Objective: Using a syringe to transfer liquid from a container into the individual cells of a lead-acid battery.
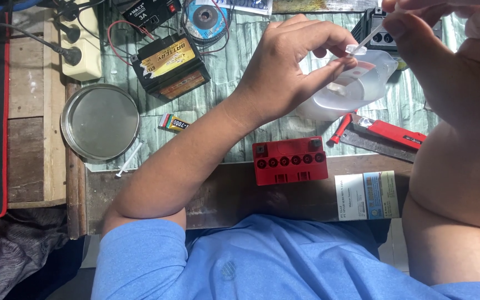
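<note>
In the upper right of the frame, the left hand (284, 72) has its fingers clamped on a translucent plastic jug (356, 83), while the right hand (418, 22) pinches a thin clear tube (369, 38) at the jug's mouth; a red battery (289, 161) sits on the table (223, 194) below

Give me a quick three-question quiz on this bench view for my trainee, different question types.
1. True or false: the left hand holds the translucent plastic bottle by its neck.
2. Which lies nearest the round metal tin? A) red battery B) small syringe C) red-handled tool
3. Fill in: the right hand holds a thin clear ____ over the bottle's mouth.

Key
1. True
2. B
3. tube, probably a syringe or dropper; its end is too small to tell.
</note>
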